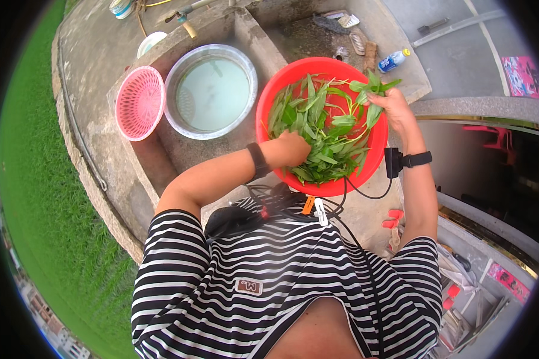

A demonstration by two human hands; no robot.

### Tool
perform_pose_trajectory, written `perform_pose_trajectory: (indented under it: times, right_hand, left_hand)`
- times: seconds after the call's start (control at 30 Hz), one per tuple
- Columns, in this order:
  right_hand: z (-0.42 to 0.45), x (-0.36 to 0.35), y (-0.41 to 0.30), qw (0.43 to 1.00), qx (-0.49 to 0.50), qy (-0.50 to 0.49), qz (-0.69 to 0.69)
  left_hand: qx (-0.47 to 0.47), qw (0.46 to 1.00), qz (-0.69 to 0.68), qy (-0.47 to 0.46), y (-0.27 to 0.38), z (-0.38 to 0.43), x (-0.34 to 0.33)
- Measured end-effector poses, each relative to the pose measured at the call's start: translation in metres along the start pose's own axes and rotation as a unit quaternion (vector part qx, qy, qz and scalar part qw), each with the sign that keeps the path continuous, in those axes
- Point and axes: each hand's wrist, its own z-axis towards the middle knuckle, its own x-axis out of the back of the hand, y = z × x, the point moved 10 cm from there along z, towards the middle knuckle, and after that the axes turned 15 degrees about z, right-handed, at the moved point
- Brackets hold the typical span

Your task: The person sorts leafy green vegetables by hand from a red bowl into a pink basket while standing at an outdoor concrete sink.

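In front of me a red plastic basin (276,74) holds a heap of leafy green stems (328,148), which look like water spinach. My left hand (292,148) reaches down among the leaves at the basin's near left side; its fingertips are hidden, so its hold is unclear. Over the far right rim, my right hand (391,107) pinches a small bunch of leafy tops (373,92) between thumb and fingers. Left of the red basin sits a grey metal basin (213,96) with cloudy water. A pink plastic colander (140,104) leans beside it, without anything in it.
A concrete sink wall (256,38) divides two troughs. A tap (186,24) juts over the left one. Brushes (357,43) and a capped plastic bottle (391,61) lie at the right trough. Black cables (341,204) hang between my waist and right wrist.
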Motion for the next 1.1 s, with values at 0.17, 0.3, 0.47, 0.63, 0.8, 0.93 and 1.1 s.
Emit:
perform_pose_trajectory:
  times: [0.17,0.3,0.47,0.63,0.8,0.93,1.1]
  right_hand:
    - [-0.015,-0.004,-0.019,0.998,0.012,0.017,0.056]
    - [-0.025,-0.014,-0.017,0.994,-0.008,0.0,0.108]
    - [-0.035,-0.044,-0.012,0.979,0.011,-0.017,0.204]
    - [-0.03,-0.045,0.013,0.968,-0.005,-0.015,0.25]
    - [-0.034,-0.048,0.014,0.958,-0.006,-0.031,0.286]
    - [-0.035,-0.044,0.012,0.952,0.012,-0.013,0.307]
    - [-0.031,-0.011,0.02,0.95,0.038,0.027,0.309]
  left_hand:
    - [0.053,0.992,-0.112,-0.015,-0.011,-0.009,0.025]
    - [0.115,0.938,-0.279,0.169,-0.05,0.007,0.047]
    - [0.106,0.803,-0.519,0.274,-0.056,-0.001,0.094]
    - [-0.021,0.586,-0.805,0.094,-0.031,0.028,0.072]
    - [0.015,0.541,-0.834,0.109,-0.047,0.026,0.058]
    - [0.029,0.53,-0.841,0.1,-0.051,0.026,0.048]
    - [0.071,0.592,-0.794,0.115,-0.059,0.025,0.035]
